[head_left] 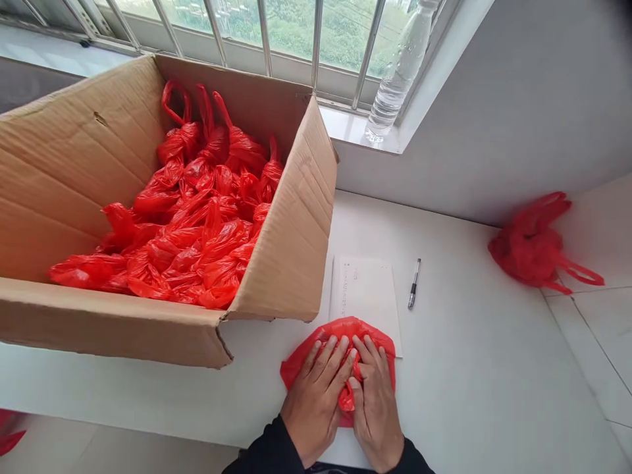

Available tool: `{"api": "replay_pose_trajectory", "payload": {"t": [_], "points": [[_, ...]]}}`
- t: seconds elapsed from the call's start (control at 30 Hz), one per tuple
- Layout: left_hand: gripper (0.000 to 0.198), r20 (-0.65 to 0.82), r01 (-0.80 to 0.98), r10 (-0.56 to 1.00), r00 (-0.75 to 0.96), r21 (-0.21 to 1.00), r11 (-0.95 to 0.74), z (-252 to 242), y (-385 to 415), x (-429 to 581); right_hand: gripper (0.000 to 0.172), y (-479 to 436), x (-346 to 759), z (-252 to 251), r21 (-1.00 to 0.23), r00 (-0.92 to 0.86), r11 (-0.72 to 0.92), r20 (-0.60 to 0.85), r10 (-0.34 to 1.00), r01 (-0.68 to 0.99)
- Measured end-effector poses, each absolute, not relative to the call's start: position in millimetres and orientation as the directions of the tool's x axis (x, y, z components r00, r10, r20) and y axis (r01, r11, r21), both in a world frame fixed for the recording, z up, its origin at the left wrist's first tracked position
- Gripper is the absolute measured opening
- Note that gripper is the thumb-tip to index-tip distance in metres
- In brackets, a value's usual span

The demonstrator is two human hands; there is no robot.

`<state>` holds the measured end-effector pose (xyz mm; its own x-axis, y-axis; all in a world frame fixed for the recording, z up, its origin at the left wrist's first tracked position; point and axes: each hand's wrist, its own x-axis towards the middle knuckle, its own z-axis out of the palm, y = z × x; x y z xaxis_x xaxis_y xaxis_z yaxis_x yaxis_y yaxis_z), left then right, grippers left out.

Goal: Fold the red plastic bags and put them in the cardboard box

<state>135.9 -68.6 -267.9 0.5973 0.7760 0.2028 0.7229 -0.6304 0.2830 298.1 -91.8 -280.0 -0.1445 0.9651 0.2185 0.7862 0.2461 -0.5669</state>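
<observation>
- The left hand is laid palm down, fingers extended and slightly parted; nothing is seen to be pinched in it.
- The right hand is set just beside it, also palm down, thumb held apart from the fingers; no closed grip is shown.
- Dark sleeves are worn at both wrists.
- Under both hands a red bag is pressed against the bench; its crumpled middle is seen bunched between the thumbs and fingers.
- At the lower left, below the bench edge, a red item is cut off by the frame.
- The near part of a written sheet is covered by the red bag.
- To the right of the sheet, a pen is laid apart from it, tip direction too small to tell.
- To the left, a large open box is placed on the bench, its near flap folded outward.
- In the box, many knotted bags are heaped, all red.
- Near the far right corner, another bag is seen, handles spread; what it is rested on cannot be told.
- On the sill, a clear bottle is stood, partly filled.
- Behind, the window is crossed by metal bars, and greenery is seen outside.
</observation>
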Motion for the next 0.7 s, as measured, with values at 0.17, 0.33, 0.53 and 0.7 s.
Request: {"api": "replay_pose_trajectory", "payload": {"t": [0.17,0.33,0.53,0.7], "points": [[0.075,0.184,0.708,0.768,0.613,0.304,-0.638,-274.9,-66.3,133.7,0.043,-87.8,296.4,-284.9,-0.51,-0.164,0.279,0.258,0.952,0.814],[0.071,0.173,0.694,0.771,0.613,0.349,-0.63,-271.2,-67.1,134.6,0.043,-90.6,297.1,-275.7,-0.652,-0.115,0.202,0.174,0.978,0.731],[0.049,0.211,0.624,0.918,0.335,0.681,-0.384,-249.4,-69.3,111.3,0.037,-74.2,337.2,-233.9,-0.971,0.33,-0.22,-0.178,0.927,0.094],[0.049,0.205,0.661,0.926,0.318,0.652,-0.372,-245.6,-73.0,106.6,0.036,-61.5,357.8,-238.1,-0.96,0.392,-0.264,-0.28,0.876,-0.096]]}}
